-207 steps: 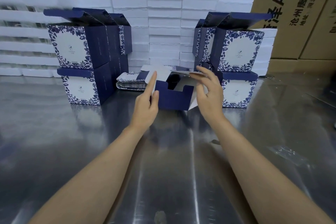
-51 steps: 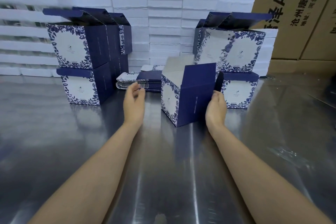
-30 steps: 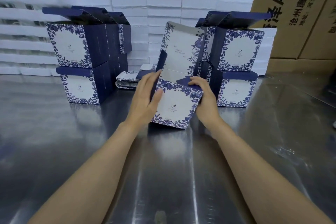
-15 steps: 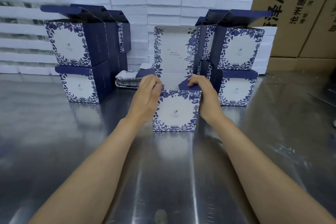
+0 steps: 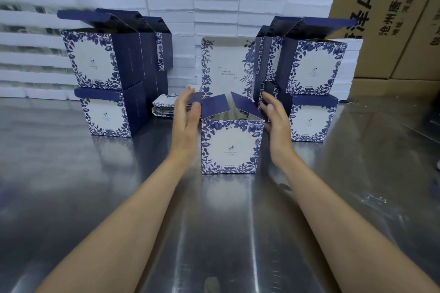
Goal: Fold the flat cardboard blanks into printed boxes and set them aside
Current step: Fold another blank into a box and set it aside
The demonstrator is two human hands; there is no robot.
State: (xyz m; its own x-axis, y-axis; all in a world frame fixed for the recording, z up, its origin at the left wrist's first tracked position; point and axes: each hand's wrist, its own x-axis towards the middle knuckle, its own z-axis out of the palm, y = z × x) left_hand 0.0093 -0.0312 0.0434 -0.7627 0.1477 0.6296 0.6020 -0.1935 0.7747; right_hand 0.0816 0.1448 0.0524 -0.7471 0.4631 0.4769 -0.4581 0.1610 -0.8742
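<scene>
A blue-and-white floral printed box [image 5: 230, 147] stands upright on the steel table [image 5: 214, 233], its lid raised behind and two navy side flaps sticking up. My left hand [image 5: 185, 123] is at the box's left side with straight fingers, and my right hand [image 5: 276, 123] at its right side likewise. Neither hand grips anything. A low pile of flat blanks [image 5: 164, 107] lies behind my left hand.
Folded boxes stand stacked at the left [image 5: 104, 83] and at the right [image 5: 312, 83], lids open. White foam slabs [image 5: 214, 7] are piled along the back, with brown shipping cartons [image 5: 381, 19] behind and to the right.
The box was turned upright and squared on the table. Both hands have come off its top flaps and opened out to its sides; the flaps now stand up.
</scene>
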